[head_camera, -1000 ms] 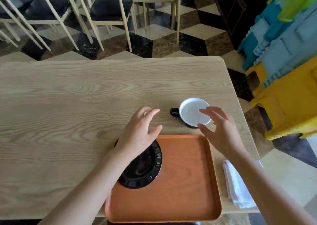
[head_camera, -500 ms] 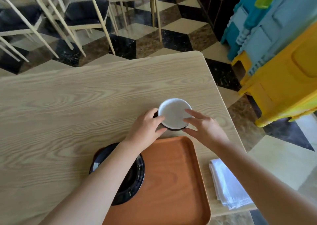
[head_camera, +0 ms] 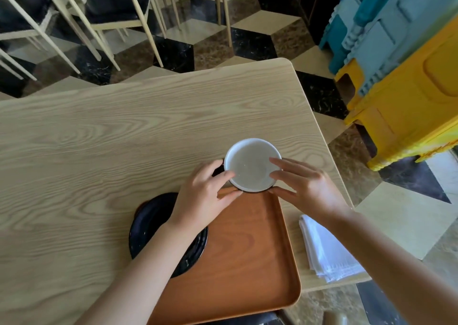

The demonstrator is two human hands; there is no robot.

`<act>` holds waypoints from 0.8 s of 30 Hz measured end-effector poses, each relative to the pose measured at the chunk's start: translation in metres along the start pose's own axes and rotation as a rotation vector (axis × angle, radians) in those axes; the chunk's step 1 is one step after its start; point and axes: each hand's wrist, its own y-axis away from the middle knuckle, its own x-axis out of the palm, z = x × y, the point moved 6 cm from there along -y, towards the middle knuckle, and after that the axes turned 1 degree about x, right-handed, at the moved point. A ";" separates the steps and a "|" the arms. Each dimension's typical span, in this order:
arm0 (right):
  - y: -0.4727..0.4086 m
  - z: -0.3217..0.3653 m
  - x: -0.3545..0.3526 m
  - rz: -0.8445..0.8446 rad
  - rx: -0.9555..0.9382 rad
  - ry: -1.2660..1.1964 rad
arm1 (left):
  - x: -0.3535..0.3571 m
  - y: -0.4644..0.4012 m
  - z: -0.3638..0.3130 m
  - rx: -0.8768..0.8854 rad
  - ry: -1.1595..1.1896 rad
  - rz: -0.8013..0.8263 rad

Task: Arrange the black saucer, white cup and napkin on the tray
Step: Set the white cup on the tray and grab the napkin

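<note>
The white cup (head_camera: 250, 163), black on the outside, stands at the far edge of the orange tray (head_camera: 243, 250). My left hand (head_camera: 203, 195) grips its left side and my right hand (head_camera: 302, 188) grips its right side, fingers over the rim. I cannot tell whether the cup rests on the table or is lifted. The black saucer (head_camera: 151, 223) lies on the tray's left part, partly hidden by my left forearm. A folded white napkin (head_camera: 324, 250) lies on the table to the right of the tray, near the table's edge.
The light wooden table (head_camera: 99, 151) ends just right of the napkin. Chairs (head_camera: 111, 4) stand on the checkered floor beyond the far edge. Stacked yellow and blue plastic stools (head_camera: 401, 76) stand to the right.
Both hands moved from above the tray to the cup and closed on its two sides. The view shifted closer and to the right.
</note>
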 end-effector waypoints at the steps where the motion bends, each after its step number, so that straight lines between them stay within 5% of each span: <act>1: 0.005 0.002 -0.002 -0.008 -0.005 0.002 | -0.002 0.005 -0.003 0.000 0.001 -0.007; 24: 0.057 0.011 0.017 0.056 0.003 0.002 | 0.021 0.056 -0.017 0.014 -0.036 0.004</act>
